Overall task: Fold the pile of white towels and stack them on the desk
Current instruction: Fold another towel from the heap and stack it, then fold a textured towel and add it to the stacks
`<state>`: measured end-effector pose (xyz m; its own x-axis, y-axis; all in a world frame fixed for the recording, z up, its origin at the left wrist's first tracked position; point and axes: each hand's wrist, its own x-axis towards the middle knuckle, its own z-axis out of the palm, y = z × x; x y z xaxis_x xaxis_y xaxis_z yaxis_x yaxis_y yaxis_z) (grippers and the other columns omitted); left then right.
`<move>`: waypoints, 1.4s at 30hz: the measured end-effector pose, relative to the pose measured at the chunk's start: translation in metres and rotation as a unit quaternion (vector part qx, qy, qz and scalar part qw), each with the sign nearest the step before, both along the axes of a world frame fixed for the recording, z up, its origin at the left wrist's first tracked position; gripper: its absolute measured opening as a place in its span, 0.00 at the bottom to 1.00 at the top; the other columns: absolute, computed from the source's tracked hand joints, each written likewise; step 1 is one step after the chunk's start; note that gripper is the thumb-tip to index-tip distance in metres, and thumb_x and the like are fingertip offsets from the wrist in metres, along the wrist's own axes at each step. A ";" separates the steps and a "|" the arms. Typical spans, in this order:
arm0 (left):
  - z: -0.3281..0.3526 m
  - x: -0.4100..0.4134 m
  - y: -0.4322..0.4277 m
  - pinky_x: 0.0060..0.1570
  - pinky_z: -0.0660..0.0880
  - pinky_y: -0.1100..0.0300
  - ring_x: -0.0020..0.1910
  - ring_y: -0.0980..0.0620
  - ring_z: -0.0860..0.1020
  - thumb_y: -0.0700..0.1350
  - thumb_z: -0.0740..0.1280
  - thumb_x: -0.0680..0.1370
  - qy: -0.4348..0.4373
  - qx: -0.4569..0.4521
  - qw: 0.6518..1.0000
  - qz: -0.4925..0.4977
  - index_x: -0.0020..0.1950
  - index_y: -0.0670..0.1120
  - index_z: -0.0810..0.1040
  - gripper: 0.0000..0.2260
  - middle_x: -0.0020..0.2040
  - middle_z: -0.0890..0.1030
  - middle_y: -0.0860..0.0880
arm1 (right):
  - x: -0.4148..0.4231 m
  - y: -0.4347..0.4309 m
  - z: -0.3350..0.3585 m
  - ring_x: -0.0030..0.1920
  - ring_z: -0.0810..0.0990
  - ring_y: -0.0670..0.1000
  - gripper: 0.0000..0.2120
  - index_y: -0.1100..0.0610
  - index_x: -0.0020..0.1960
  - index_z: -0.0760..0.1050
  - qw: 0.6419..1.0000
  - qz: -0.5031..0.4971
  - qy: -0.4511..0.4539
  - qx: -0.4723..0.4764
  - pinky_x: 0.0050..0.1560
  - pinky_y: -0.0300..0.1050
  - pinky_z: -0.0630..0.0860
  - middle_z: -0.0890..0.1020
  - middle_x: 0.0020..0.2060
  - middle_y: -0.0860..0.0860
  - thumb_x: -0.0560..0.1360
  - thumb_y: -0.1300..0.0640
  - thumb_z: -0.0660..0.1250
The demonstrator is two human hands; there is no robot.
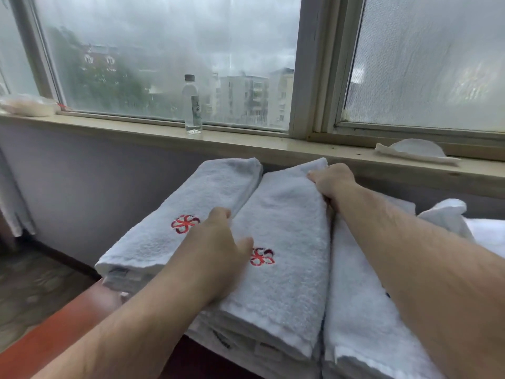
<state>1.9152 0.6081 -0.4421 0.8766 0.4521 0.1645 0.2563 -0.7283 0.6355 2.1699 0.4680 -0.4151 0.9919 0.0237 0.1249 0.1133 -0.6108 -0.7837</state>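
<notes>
Folded white towels with a red embroidered emblem lie in stacks on the reddish desk [54, 332]. The left stack [191, 203] sits beside the middle stack [289, 242]. My left hand [218, 247] rests flat on the near part of the middle stack's top towel, fingers apart, at the seam between the two stacks. My right hand [330, 181] grips the far right edge of that same top towel, fingers curled under it. A third folded towel [363, 310] lies to the right, partly under my right forearm. Loose white towels [451, 214] bunch at the far right.
A windowsill [246, 143] runs behind the desk, with a clear water bottle [192, 105], a white cloth [415, 151] on the right and a plastic bag [27, 105] at the left. The floor [35, 285] drops away left of the desk edge.
</notes>
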 end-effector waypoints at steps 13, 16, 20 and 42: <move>-0.046 0.019 -0.034 0.77 0.39 0.53 0.81 0.55 0.40 0.74 0.39 0.73 0.083 0.177 0.975 -0.110 0.81 0.61 0.40 0.39 0.83 0.41 0.56 | -0.012 0.002 -0.032 0.77 0.56 0.63 0.26 0.51 0.75 0.65 0.927 0.198 -0.059 -0.312 0.76 0.64 0.54 0.61 0.79 0.55 0.83 0.39 0.51; -0.050 0.019 -0.034 0.78 0.40 0.53 0.81 0.56 0.41 0.75 0.37 0.70 0.072 0.168 0.977 -0.108 0.81 0.61 0.40 0.41 0.83 0.41 0.56 | -0.016 0.001 -0.032 0.79 0.53 0.63 0.28 0.50 0.79 0.60 0.925 0.196 -0.061 -0.319 0.78 0.63 0.50 0.58 0.81 0.55 0.84 0.39 0.50; -0.039 0.013 -0.037 0.79 0.43 0.50 0.81 0.54 0.44 0.73 0.43 0.75 0.087 0.165 0.975 -0.118 0.82 0.59 0.44 0.37 0.83 0.45 0.53 | -0.044 -0.027 -0.023 0.74 0.68 0.57 0.24 0.56 0.73 0.71 0.955 0.214 -0.051 -0.197 0.75 0.53 0.62 0.72 0.74 0.55 0.85 0.43 0.55; -0.067 0.011 -0.363 0.49 0.66 0.78 0.55 0.67 0.75 0.50 0.66 0.78 -0.091 -0.075 0.910 -0.398 0.63 0.58 0.79 0.14 0.54 0.77 0.63 | -0.236 -0.408 -0.127 0.38 0.82 0.49 0.07 0.52 0.40 0.82 0.967 -0.203 -0.072 0.134 0.42 0.49 0.78 0.85 0.36 0.49 0.77 0.56 0.70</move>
<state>1.9267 0.2453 -0.5092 0.9010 -0.2841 0.3280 -0.4330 -0.5389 0.7225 1.9340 0.0595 -0.5420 0.8847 -0.4162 0.2100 0.0264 -0.4050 -0.9139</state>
